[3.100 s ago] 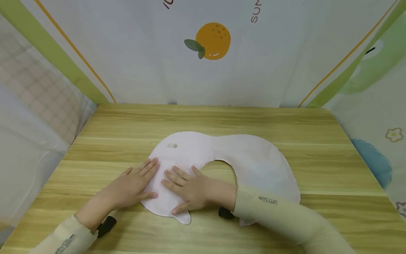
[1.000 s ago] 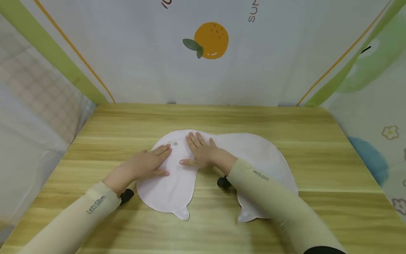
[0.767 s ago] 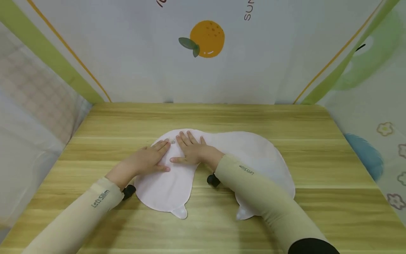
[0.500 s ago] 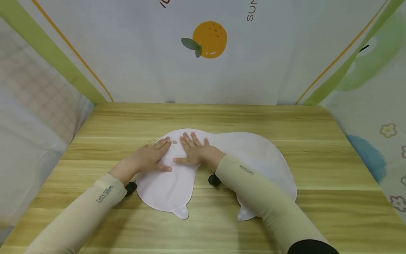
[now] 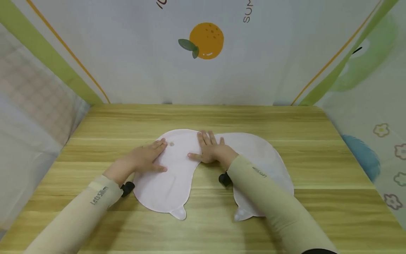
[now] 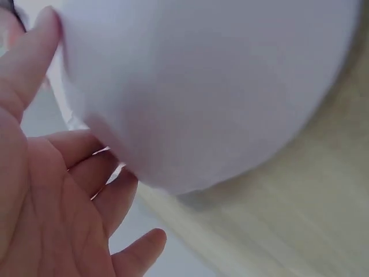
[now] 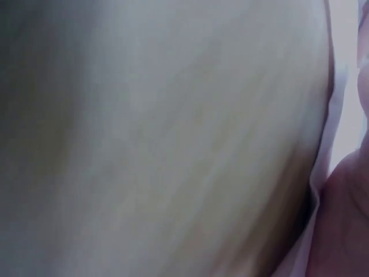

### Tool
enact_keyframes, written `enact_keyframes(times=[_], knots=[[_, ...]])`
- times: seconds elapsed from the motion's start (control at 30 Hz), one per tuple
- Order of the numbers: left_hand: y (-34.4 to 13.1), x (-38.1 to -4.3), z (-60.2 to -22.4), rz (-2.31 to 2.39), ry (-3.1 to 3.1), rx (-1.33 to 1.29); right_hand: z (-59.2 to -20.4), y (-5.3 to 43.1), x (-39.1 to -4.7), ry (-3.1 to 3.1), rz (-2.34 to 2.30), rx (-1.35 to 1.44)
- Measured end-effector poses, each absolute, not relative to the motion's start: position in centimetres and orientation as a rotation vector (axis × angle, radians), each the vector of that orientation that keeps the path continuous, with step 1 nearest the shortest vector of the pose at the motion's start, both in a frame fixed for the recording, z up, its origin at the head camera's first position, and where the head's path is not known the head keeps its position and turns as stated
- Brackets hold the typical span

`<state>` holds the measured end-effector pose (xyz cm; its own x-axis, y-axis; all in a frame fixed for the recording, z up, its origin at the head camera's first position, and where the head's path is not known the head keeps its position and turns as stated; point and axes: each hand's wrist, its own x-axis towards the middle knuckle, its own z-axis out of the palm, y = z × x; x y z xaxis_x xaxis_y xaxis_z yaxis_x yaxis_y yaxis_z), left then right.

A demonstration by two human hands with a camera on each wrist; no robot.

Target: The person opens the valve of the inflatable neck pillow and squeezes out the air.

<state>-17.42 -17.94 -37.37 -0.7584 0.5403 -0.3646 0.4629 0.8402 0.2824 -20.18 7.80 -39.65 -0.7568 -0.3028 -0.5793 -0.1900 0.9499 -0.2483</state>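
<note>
A flat, pale pink U-shaped cloth [image 5: 176, 183] lies with its opening toward me in the head view. A small tab ends each arm, and a small greyish mark shows near its upper left. My left hand [image 5: 144, 158] rests with straight fingers on the left lobe. In the left wrist view, that hand [image 6: 52, 202] is at the rim of the pink cloth [image 6: 219, 86]. My right hand [image 5: 211, 150] lies spread on the narrow middle part. Only an edge of the right hand [image 7: 343, 225] shows in the right wrist view, beside the cloth's border [image 7: 328, 121].
The cloth lies on a wood-grain table [image 5: 203, 118]. Behind it hangs a white curtain [image 5: 133, 53] printed with an orange fruit [image 5: 207, 40]. A black wrist camera [image 5: 128, 189] sits below the left wrist, another black camera [image 5: 225, 179] below the right.
Both hands have moved farther up the cloth from its lower left part. In the last half second the right hand has slid rightward to the narrow middle; the left has barely shifted.
</note>
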Motion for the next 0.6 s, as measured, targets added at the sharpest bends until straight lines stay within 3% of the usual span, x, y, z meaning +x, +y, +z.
enact_keyframes(times=[0.47, 0.6], knots=[[-15.0, -20.3, -36.9, 0.331, 2.638, 0.964, -39.6, 5.6, -18.8, 2.431, -0.205, -0.469], [-14.4, -20.8, -37.2, 0.294, 2.588, 0.919, -40.0, 5.6, -19.1, 2.408, -0.167, -0.438]])
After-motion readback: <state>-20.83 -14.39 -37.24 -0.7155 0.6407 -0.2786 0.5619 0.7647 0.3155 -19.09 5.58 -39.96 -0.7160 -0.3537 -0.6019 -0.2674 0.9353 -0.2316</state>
